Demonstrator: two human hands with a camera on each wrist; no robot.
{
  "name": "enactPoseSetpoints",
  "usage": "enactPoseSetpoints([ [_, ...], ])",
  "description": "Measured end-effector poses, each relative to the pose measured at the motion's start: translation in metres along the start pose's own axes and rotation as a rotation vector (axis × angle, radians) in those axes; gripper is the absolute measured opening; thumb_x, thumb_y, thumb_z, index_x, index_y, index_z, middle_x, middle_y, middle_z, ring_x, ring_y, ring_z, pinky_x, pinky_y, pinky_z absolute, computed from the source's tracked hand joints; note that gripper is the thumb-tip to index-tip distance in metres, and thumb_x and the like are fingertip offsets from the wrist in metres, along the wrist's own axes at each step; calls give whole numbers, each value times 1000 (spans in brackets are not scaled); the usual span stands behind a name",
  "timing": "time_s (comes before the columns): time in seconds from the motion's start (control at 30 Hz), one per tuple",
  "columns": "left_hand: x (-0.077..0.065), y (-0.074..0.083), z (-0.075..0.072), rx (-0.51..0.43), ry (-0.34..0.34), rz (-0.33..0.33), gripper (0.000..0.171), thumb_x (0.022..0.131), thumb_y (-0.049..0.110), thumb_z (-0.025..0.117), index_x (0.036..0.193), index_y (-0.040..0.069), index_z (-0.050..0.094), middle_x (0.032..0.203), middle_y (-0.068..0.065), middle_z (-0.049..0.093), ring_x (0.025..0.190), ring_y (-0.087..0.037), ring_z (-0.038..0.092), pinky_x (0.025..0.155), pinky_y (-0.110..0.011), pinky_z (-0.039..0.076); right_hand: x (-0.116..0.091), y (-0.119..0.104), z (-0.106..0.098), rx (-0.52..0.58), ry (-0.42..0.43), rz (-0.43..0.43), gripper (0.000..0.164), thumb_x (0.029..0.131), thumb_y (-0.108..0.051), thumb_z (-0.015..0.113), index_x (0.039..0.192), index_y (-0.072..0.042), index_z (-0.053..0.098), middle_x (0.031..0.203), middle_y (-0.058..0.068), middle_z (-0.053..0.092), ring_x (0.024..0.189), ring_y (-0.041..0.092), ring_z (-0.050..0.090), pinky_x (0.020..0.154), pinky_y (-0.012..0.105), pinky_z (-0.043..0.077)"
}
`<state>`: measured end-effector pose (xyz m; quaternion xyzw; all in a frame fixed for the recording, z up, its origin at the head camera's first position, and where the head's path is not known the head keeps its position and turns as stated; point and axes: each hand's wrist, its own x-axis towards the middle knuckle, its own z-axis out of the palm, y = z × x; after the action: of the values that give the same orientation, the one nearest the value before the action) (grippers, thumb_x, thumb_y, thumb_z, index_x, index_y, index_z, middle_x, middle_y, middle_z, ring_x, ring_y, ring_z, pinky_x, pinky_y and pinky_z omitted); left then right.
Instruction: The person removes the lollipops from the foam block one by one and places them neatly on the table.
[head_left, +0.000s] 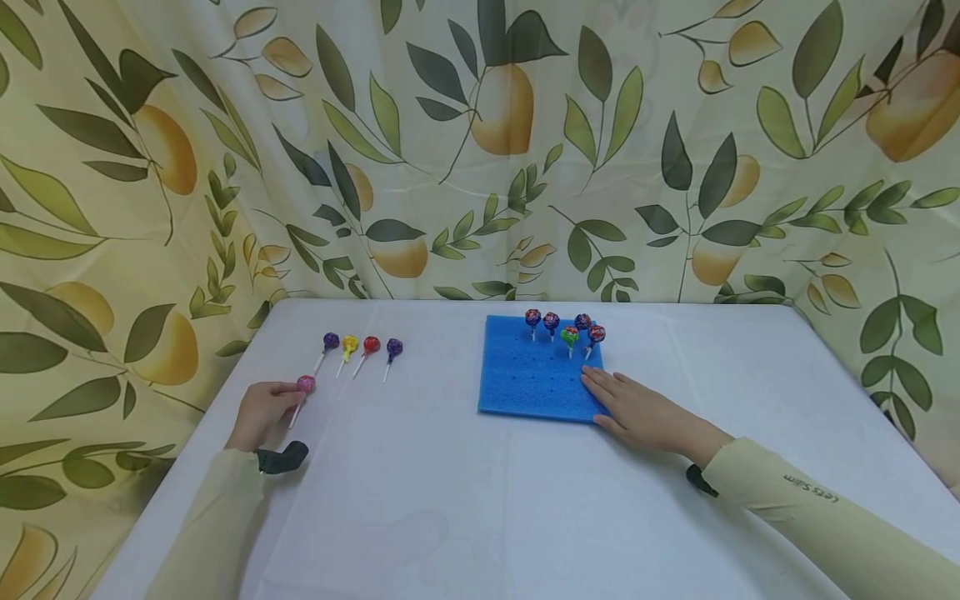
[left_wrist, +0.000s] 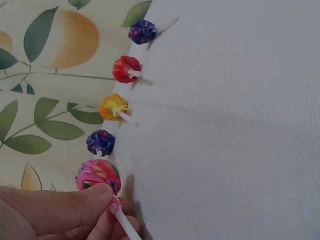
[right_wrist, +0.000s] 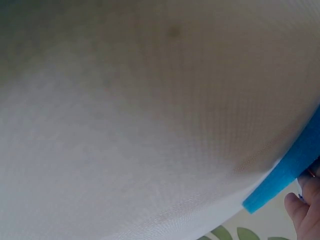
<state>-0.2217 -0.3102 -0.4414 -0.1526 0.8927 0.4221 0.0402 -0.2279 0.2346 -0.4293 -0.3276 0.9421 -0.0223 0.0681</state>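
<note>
A pink lollipop [left_wrist: 98, 176] is pinched between the thumb and fingers of my left hand [head_left: 264, 410], just under its wrapped head, at the left of the table. Its white stick points down toward the tabletop. My right hand [head_left: 645, 412] lies with fingers extended on the right edge of a blue foam board [head_left: 536, 392]. Several lollipops stand in the board's far right part, among them a green one [head_left: 570, 337] and a red-and-blue one [head_left: 596, 334]. Small holes dot the rest of the foam.
Beyond my left hand lies a row of lollipops: a purple one [head_left: 331, 341], a yellow one [head_left: 349, 344], a red one [head_left: 371, 345] and another purple one [head_left: 394, 347]. A white cloth covers the table [head_left: 420, 500]. Behind it hangs a fruit-and-leaf patterned curtain [head_left: 465, 200].
</note>
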Motion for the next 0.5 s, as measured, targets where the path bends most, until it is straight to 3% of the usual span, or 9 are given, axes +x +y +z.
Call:
enactPoseSetpoints([
  [0.5,-2,6,-4,123,4,34,33,84,15,65,105,-11,65,71,-5,68,67,-12,54,60,-24,39,-1,-3,-2,6,-5,6,65,96,-37,48,145,2,29,153,20,28,140,39,28,111,54,28],
])
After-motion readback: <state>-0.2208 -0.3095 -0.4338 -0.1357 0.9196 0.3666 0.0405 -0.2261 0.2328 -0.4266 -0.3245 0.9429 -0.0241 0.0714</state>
